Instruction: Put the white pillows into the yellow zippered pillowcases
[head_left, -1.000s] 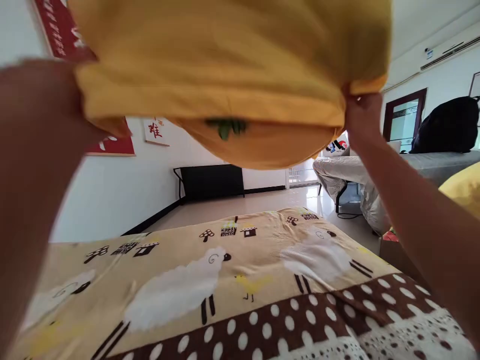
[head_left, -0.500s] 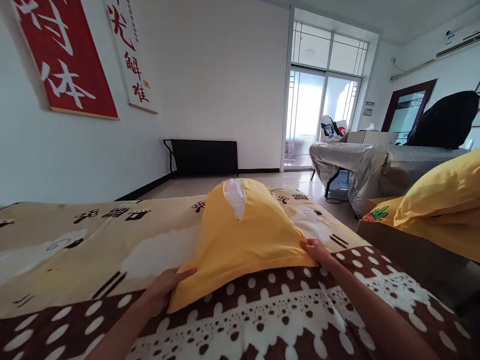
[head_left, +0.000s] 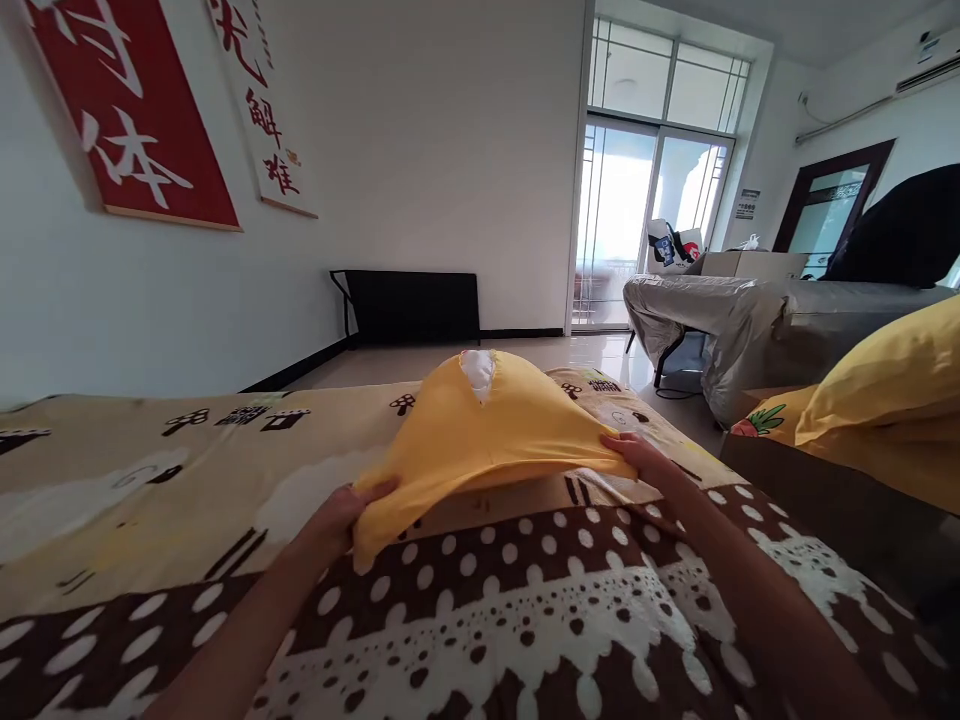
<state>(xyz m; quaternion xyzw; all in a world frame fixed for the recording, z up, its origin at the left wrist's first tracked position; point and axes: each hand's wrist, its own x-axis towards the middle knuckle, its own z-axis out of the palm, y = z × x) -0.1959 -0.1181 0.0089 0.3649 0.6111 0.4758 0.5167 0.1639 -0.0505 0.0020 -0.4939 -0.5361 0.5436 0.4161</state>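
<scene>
A yellow pillowcase (head_left: pixel 480 430) with a white pillow (head_left: pixel 478 372) showing through the slit at its far end lies on the patterned blanket (head_left: pixel 525 620). My left hand (head_left: pixel 349 515) is closed on its near left corner, a bit of cloth hanging below the fingers. My right hand (head_left: pixel 630 453) pinches the near right edge. Between the two hands the near edge is stretched and lifted off the blanket. The far part bulges over the pillow inside.
To the right, another yellow pillow (head_left: pixel 892 370) and yellow cloth with a carrot print rest on a brown box-like surface (head_left: pixel 810 490). Beyond stands a table under grey plastic sheeting (head_left: pixel 697 300). A folded black table (head_left: pixel 412 305) leans by the far wall.
Both hands have raised the near edge of the pillowcase and moved it slightly away from me. Less of the white pillow shows in the slit, and the near corners have bunched.
</scene>
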